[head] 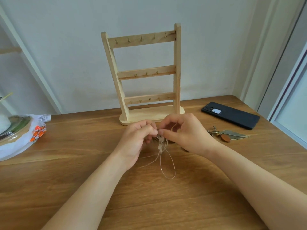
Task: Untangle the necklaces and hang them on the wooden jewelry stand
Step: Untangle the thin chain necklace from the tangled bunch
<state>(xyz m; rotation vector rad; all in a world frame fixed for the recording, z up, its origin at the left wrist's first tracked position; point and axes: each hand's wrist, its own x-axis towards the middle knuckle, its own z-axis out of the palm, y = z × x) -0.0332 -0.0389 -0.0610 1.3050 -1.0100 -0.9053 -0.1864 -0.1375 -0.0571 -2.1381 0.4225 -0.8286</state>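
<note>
Well, far to the left of the wooden jewelry stand (146, 72), at the edge of the table (83, 196), lies a white plastic bag (20, 146) with orange print, and something round with a clear lid shows through it. Just in front of the stand's base the left hand (135, 140) has its fingers curled, thumb and forefinger pinching the top of the tangled necklaces (163, 155). These are thin tan cords with a few small pale beads bunched near the top. From the pinch they drop in front of the stand and trail toward the person, one long loop lying on the wood. The right hand (184, 135) meets the left at the same spot, fingertips almost touching, its thumb and forefinger nipping the cords while the other fingers arch over them. The two hands are close together, both clamped on the knot. To the right of the stand, nearer the person than its base, sits a keyring (230, 135) with a brass leaf and a brown oval tag. Beyond it, level with the stand's base, a dark phone (230, 115) lies face down.
</note>
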